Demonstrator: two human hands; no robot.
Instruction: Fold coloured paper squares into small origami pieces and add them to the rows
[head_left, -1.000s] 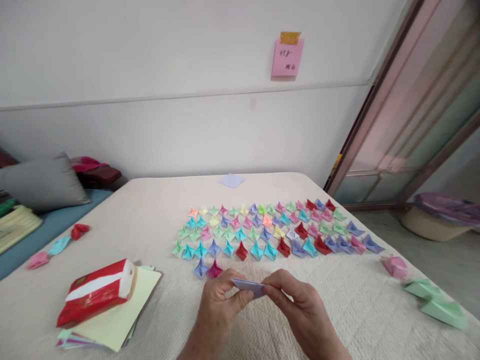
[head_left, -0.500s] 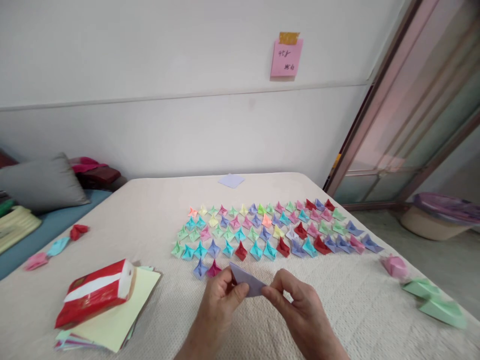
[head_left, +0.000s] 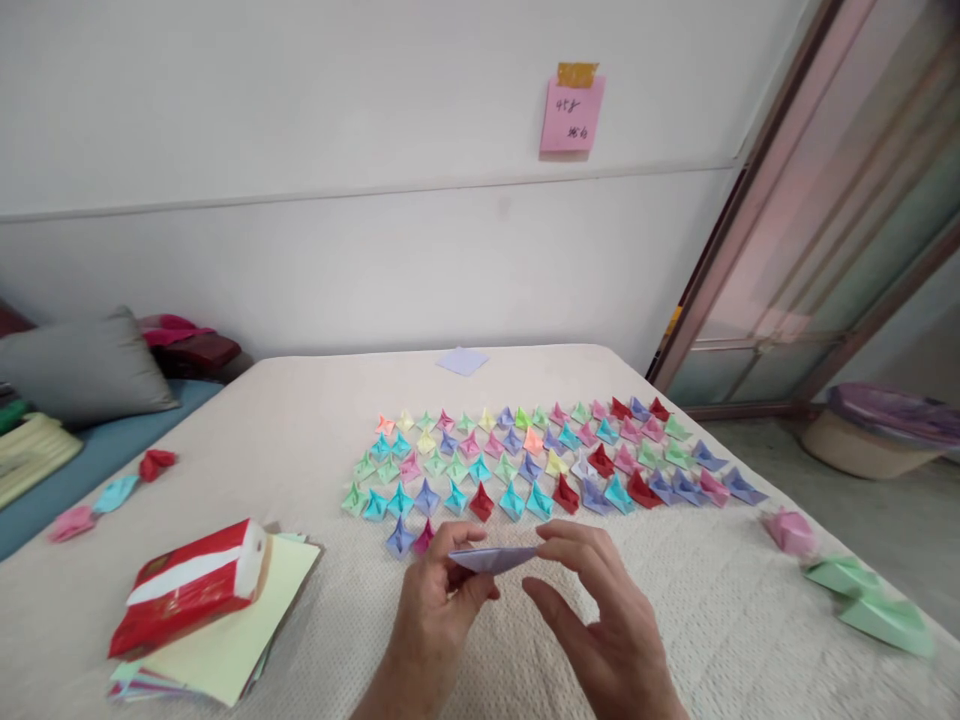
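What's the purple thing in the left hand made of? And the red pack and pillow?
Purple thing: matte paper, judging by its thin edge and creases.
Red pack: probably glossy plastic film, from its shine and wrinkles.
Pillow: perhaps dull cloth, from its soft shape.

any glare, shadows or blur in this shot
Head view: light looks soft, with a faint shadow under the pink note; head view: the glass door carries a pale pinkish sheen and its frame slants, perhaps lens distortion; head view: the green folded papers look smeared, while the left hand and lilac paper are clearer.
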